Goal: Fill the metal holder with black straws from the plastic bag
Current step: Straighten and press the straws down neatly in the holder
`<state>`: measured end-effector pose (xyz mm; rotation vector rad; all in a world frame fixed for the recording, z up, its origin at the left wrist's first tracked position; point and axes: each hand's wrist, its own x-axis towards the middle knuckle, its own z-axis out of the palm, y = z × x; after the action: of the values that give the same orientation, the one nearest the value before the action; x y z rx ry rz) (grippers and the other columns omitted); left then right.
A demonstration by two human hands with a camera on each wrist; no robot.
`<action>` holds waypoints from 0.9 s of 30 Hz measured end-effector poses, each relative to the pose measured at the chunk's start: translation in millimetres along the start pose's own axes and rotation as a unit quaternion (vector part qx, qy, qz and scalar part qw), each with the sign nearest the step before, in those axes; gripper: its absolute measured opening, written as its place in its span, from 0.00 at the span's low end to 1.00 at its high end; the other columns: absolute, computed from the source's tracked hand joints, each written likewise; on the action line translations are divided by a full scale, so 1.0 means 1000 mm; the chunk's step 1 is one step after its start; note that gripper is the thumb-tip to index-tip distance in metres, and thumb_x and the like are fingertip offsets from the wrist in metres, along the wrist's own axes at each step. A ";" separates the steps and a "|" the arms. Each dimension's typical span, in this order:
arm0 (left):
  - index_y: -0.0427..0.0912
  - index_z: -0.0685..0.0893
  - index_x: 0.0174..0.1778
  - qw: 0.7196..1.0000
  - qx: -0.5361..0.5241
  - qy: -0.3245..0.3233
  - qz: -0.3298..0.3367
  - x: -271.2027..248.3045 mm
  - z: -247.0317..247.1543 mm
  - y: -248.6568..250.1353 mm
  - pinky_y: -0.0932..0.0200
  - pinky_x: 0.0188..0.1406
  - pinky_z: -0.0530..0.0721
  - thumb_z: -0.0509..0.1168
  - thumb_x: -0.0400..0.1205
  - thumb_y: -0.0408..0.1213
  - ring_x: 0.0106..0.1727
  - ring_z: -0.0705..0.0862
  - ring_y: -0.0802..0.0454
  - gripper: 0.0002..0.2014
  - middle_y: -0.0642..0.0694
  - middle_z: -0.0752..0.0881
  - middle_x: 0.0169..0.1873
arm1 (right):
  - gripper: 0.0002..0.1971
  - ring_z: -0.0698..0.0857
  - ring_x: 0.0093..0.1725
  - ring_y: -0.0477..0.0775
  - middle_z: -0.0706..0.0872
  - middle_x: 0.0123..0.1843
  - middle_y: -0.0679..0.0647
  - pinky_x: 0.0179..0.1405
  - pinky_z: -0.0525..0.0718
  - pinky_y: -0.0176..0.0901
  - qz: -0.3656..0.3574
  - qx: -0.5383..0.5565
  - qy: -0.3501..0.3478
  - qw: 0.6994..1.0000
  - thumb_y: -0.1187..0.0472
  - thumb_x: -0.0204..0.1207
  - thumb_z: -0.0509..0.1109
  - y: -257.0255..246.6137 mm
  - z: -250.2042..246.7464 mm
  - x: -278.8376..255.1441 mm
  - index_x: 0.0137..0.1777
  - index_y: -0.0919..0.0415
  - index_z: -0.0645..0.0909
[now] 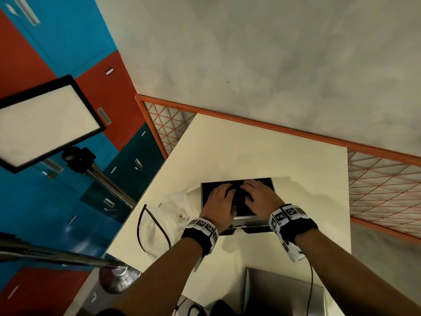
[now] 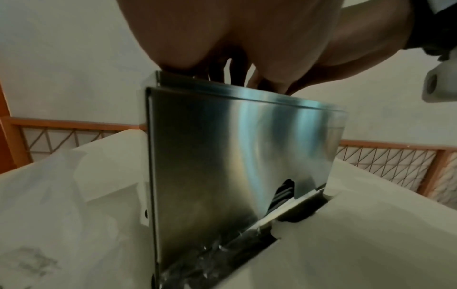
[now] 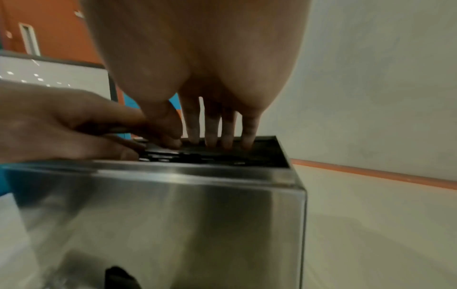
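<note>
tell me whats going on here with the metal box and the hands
A person has both hands over the open top of the metal holder on the white table. The left hand and right hand press straight fingers down on the black straws already inside. The plastic bag lies crumpled left of the holder.

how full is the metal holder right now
Nearly full: black straws lie just under the rim of the metal holder, and the fingers of both hands rest on top of the pile.

Both hands (image 1: 241,201) crowd the metal holder (image 1: 237,218) mouth; plastic bag (image 1: 166,220) lies just left, bare table (image 1: 262,151) beyond.
</note>
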<state>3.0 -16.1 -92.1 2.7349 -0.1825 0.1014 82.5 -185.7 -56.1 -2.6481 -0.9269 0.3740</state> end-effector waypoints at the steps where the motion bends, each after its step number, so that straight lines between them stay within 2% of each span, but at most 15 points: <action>1: 0.40 0.76 0.76 1.000 0.004 -0.024 -0.016 0.004 0.002 0.000 0.37 0.77 0.71 0.64 0.81 0.42 0.77 0.72 0.38 0.26 0.40 0.76 0.75 | 0.24 0.72 0.76 0.57 0.73 0.77 0.54 0.75 0.71 0.53 0.005 -0.020 -0.007 1.000 0.56 0.81 0.63 -0.001 0.005 0.003 0.77 0.58 0.73; 3: 0.43 0.72 0.81 0.996 0.002 -0.072 -0.044 0.009 0.004 0.001 0.35 0.82 0.64 0.62 0.83 0.44 0.82 0.66 0.40 0.28 0.42 0.72 0.80 | 0.25 0.69 0.78 0.57 0.71 0.79 0.53 0.76 0.69 0.54 0.017 -0.051 -0.017 0.998 0.52 0.83 0.61 -0.002 0.014 0.003 0.80 0.54 0.70; 5: 0.45 0.71 0.82 0.992 0.006 -0.113 -0.062 0.012 0.006 0.000 0.38 0.83 0.62 0.59 0.85 0.46 0.83 0.65 0.42 0.27 0.45 0.71 0.82 | 0.25 0.68 0.78 0.57 0.69 0.80 0.52 0.76 0.68 0.55 0.034 -0.064 -0.031 0.997 0.49 0.84 0.58 -0.003 0.022 -0.001 0.80 0.52 0.68; 8: 0.44 0.76 0.78 0.987 -0.006 -0.152 -0.060 0.011 0.007 -0.004 0.43 0.78 0.69 0.53 0.86 0.47 0.77 0.74 0.41 0.25 0.43 0.77 0.76 | 0.24 0.70 0.76 0.57 0.70 0.78 0.50 0.73 0.70 0.56 0.050 -0.085 -0.063 0.993 0.47 0.86 0.52 -0.005 0.029 -0.009 0.80 0.50 0.68; 11: 0.42 0.80 0.74 0.982 -0.043 -0.171 -0.062 0.007 -0.004 -0.001 0.48 0.70 0.77 0.56 0.88 0.43 0.70 0.79 0.40 0.20 0.41 0.82 0.70 | 0.22 0.73 0.73 0.57 0.75 0.74 0.51 0.69 0.74 0.57 0.038 -0.076 -0.097 0.992 0.46 0.86 0.51 -0.002 0.029 -0.014 0.76 0.50 0.72; 13: 0.42 0.81 0.72 0.989 -0.053 -0.131 -0.049 0.002 -0.013 0.001 0.50 0.70 0.77 0.59 0.88 0.41 0.68 0.79 0.42 0.18 0.42 0.81 0.68 | 0.21 0.76 0.70 0.57 0.77 0.71 0.52 0.67 0.76 0.55 0.022 -0.043 -0.084 0.995 0.46 0.86 0.55 0.002 0.021 -0.017 0.73 0.52 0.76; 15: 0.41 0.83 0.68 0.997 -0.046 -0.038 -0.040 -0.005 -0.025 -0.003 0.48 0.68 0.78 0.62 0.86 0.39 0.64 0.79 0.42 0.16 0.42 0.81 0.64 | 0.17 0.80 0.64 0.59 0.80 0.65 0.54 0.61 0.80 0.54 0.019 -0.016 0.022 0.999 0.50 0.83 0.61 0.006 0.006 -0.021 0.67 0.56 0.81; 17: 0.41 0.83 0.65 0.995 -0.024 0.049 -0.089 -0.008 -0.040 -0.010 0.47 0.58 0.83 0.63 0.84 0.39 0.58 0.81 0.42 0.15 0.42 0.82 0.58 | 0.13 0.82 0.56 0.61 0.81 0.56 0.56 0.50 0.82 0.53 0.071 -0.030 0.144 0.987 0.53 0.82 0.63 0.012 -0.014 -0.023 0.59 0.59 0.82; 18: 0.42 0.80 0.65 0.987 -0.017 0.065 -0.145 -0.011 -0.049 -0.014 0.48 0.51 0.84 0.63 0.85 0.41 0.55 0.83 0.41 0.14 0.42 0.83 0.55 | 0.13 0.82 0.54 0.62 0.81 0.53 0.56 0.45 0.81 0.52 0.123 -0.036 0.164 0.978 0.52 0.82 0.62 0.015 -0.025 -0.025 0.57 0.59 0.80; 19: 0.42 0.77 0.66 0.976 -0.010 0.046 -0.214 -0.013 -0.057 -0.018 0.49 0.46 0.83 0.61 0.86 0.45 0.54 0.85 0.40 0.15 0.42 0.85 0.54 | 0.14 0.83 0.53 0.63 0.81 0.53 0.57 0.43 0.79 0.50 0.191 -0.036 0.137 0.971 0.49 0.83 0.60 0.019 -0.034 -0.026 0.57 0.59 0.77; 20: 0.42 0.74 0.67 0.962 0.008 -0.004 -0.272 -0.016 -0.061 -0.019 0.49 0.44 0.81 0.58 0.88 0.49 0.53 0.86 0.37 0.17 0.41 0.86 0.54 | 0.16 0.84 0.54 0.64 0.82 0.53 0.57 0.43 0.78 0.50 0.253 -0.042 0.068 0.964 0.47 0.84 0.57 0.024 -0.039 -0.027 0.58 0.59 0.76; 22: 0.40 0.74 0.66 0.944 0.052 -0.116 -0.306 -0.022 -0.060 -0.023 0.47 0.48 0.81 0.52 0.90 0.53 0.56 0.87 0.35 0.20 0.39 0.86 0.57 | 0.19 0.85 0.53 0.65 0.84 0.55 0.60 0.43 0.77 0.48 0.295 -0.062 -0.086 0.950 0.45 0.85 0.56 0.032 -0.037 -0.028 0.57 0.61 0.77; 23: 0.40 0.75 0.65 0.941 0.065 -0.147 -0.297 -0.022 -0.058 -0.026 0.47 0.51 0.82 0.51 0.91 0.52 0.57 0.86 0.35 0.20 0.38 0.85 0.59 | 0.17 0.85 0.51 0.65 0.84 0.53 0.60 0.43 0.77 0.47 0.290 -0.056 -0.125 0.947 0.47 0.85 0.57 0.034 -0.033 -0.026 0.54 0.62 0.78; 25: 0.38 0.77 0.65 0.946 0.071 -0.162 -0.272 -0.014 -0.058 -0.027 0.47 0.54 0.81 0.52 0.92 0.47 0.61 0.85 0.35 0.18 0.37 0.84 0.62 | 0.13 0.84 0.45 0.63 0.81 0.44 0.57 0.40 0.77 0.47 0.270 -0.039 -0.132 0.953 0.52 0.86 0.58 0.032 -0.034 -0.018 0.49 0.61 0.76; 27: 0.36 0.77 0.65 0.952 0.082 -0.147 -0.255 -0.004 -0.063 -0.026 0.46 0.55 0.81 0.55 0.91 0.43 0.62 0.84 0.35 0.15 0.36 0.84 0.63 | 0.10 0.83 0.42 0.63 0.79 0.39 0.56 0.39 0.77 0.48 0.262 -0.055 -0.091 0.959 0.56 0.85 0.59 0.027 -0.041 -0.011 0.47 0.61 0.76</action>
<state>0.4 32.9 -44.8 2.8501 0.4737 -0.4538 103.6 -221.4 -26.9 -2.9768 -0.2766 0.7146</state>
